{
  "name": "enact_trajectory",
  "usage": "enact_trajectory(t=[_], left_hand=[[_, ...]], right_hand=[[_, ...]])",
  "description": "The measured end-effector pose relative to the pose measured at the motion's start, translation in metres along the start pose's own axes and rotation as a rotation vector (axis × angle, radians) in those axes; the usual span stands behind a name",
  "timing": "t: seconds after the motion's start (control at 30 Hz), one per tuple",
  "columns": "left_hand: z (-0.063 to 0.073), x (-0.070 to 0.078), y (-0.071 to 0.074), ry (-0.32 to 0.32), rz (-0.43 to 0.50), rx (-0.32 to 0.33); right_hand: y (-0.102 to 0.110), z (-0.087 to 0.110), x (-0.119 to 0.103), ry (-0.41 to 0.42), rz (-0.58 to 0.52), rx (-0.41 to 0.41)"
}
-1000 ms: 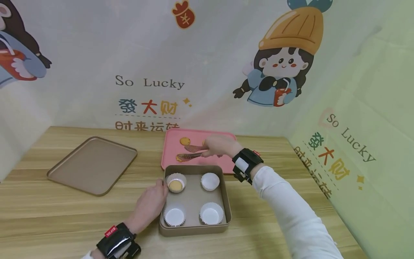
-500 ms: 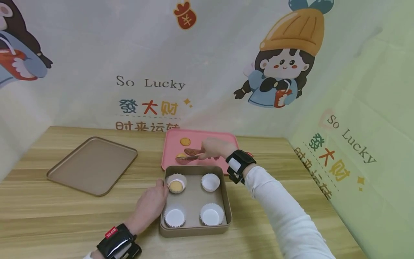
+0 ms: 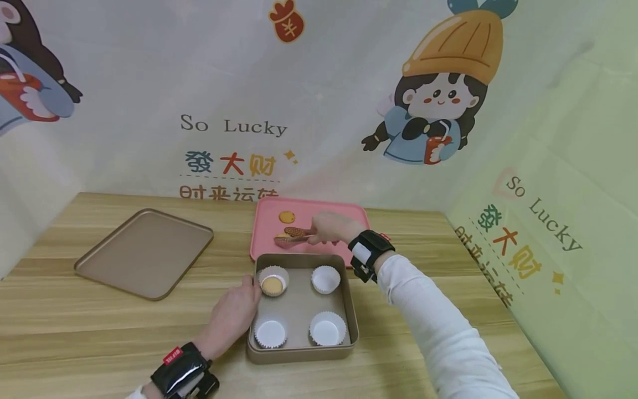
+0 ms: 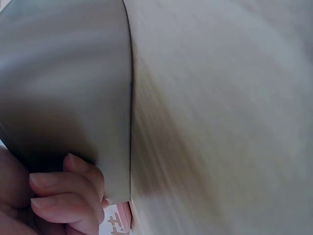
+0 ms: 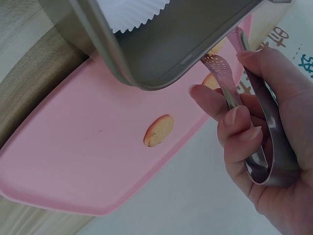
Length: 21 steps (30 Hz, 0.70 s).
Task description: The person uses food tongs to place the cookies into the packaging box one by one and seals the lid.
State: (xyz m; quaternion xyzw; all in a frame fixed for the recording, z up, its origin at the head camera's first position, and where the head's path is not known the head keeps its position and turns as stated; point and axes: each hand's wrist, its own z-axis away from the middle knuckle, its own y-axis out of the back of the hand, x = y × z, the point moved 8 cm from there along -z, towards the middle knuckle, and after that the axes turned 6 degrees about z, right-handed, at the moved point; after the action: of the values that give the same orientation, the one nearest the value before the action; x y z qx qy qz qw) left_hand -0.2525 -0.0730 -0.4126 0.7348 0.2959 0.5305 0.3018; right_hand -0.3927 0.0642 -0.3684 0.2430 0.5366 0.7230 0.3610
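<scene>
My right hand [image 3: 335, 227] holds metal tongs [image 5: 273, 132] with perforated ends over the pink tray [image 3: 261, 221]. Their two ends lie on either side of a round golden cookie [image 3: 283, 236], which they largely hide. With curled fingers, my left hand [image 3: 234, 316] grips the left wall of a square bronze baking pan [image 3: 302, 354]; in the left wrist view the fingers [image 4: 73, 196] press against that wall. Four white paper cups stand in the pan's corners, and the back left cup [image 3: 279, 272] contains a cookie [image 3: 272, 286].
Another cookie [image 3: 286, 216] lies behind the tongs on the pink tray, and one more cookie [image 5: 159, 130] shows in the right wrist view. A flat bronze lid [image 3: 144, 255] rests at the left of the wooden table [image 3: 99, 338]. A printed cloth [image 3: 319, 83] hangs behind.
My right hand has shifted slightly left, bringing the tongs around the front cookie. The tong ends have drawn closer together. My left hand keeps its place on the pan.
</scene>
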Motion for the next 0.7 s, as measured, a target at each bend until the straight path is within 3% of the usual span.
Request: enact_trajectory(t=[0.33, 0.7], left_hand=[[0.0, 0.004, 0.002, -0.064, -0.015, 0.042], [0.001, 0.004, 0.003, -0.045, -0.014, 0.033]], right_hand=[[0.001, 0.002, 0.0, 0.03, 0.023, 0.047], [0.006, 0.011, 0.002, 0.038, 0.03, 0.116]])
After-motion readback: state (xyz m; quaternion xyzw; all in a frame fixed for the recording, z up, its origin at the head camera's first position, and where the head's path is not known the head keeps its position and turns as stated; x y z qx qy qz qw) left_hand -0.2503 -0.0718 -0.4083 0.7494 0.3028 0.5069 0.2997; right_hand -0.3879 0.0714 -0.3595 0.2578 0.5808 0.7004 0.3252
